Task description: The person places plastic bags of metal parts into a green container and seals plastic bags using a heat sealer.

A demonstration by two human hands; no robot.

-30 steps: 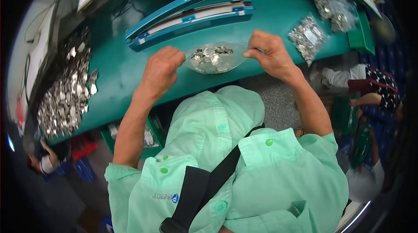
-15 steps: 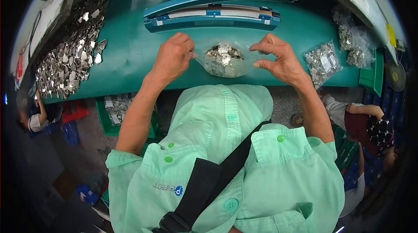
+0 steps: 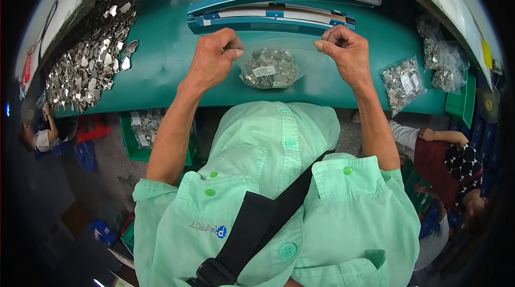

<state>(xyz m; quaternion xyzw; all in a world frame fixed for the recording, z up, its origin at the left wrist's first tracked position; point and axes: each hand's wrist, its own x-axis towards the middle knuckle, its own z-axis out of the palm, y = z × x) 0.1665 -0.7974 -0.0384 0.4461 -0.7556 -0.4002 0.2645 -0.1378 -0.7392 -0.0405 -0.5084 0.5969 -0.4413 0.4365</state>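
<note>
A clear plastic bag of small shiny metal pieces [image 3: 282, 67] lies on the green work surface in front of me, a white label showing on it. My left hand [image 3: 216, 57] is closed in a pinch at the left corner of its mouth. At the right corner, my right hand [image 3: 346, 52] pinches the film between thumb and fingers, so the upper part is stretched flat between both hands. Just beyond the bag stands a blue hand-lever bag sealer [image 3: 268, 19], its lever arm raised a little above the base.
Loose metal pieces [image 3: 88, 70] are heaped at the left. A filled, labelled bag [image 3: 403, 84] lies on the right, with more bags [image 3: 442, 64] behind it near a green bin [image 3: 460, 105]. Below the edge, another green bin [image 3: 129, 145] holds bags. People sit at both sides.
The bag has turned over or round, so its label now shows. My right hand has closed on the bag's right corner and moved up slightly; the film is spread wider.
</note>
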